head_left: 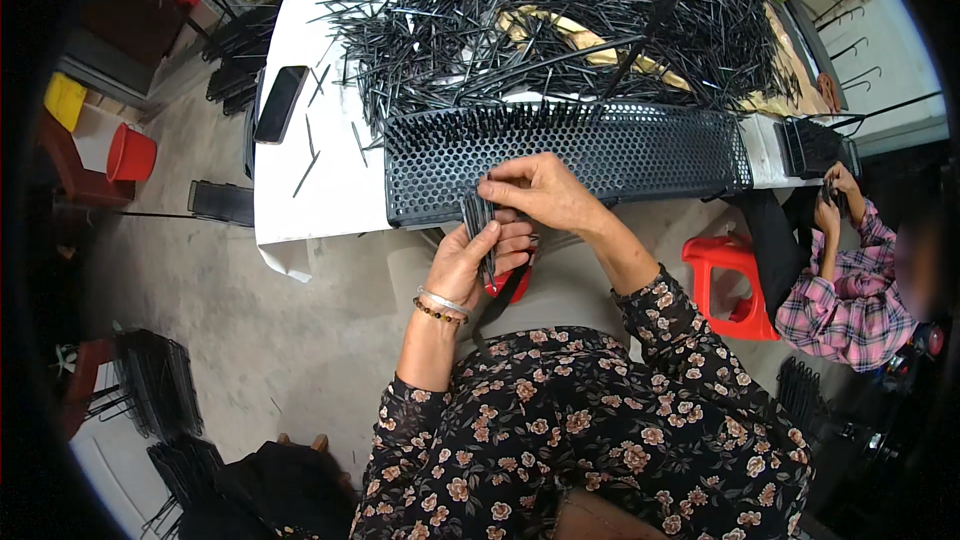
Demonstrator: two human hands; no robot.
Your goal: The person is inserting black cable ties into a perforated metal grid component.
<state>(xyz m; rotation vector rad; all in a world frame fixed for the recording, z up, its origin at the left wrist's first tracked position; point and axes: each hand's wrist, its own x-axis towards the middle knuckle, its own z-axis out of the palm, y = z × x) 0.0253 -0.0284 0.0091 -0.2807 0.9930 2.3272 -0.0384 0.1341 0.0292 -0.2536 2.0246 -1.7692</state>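
Just on our side of the perforated black tray (620,155), we hold a bundle of thin black sticks (477,215) in our left hand (468,260), its fingers curled and thumb pressed across, probably to keep the loose pieces aligned. Our right hand (553,192) has its thumb and forefinger almost together at the bundle's upper end; whether they pinch a stick, we cannot tell. Short black pegs (480,127) stand along the tray's far left part, apparently held by its holes, and a heap of sticks (430,30) lies beyond the tray, seemingly for easy reach
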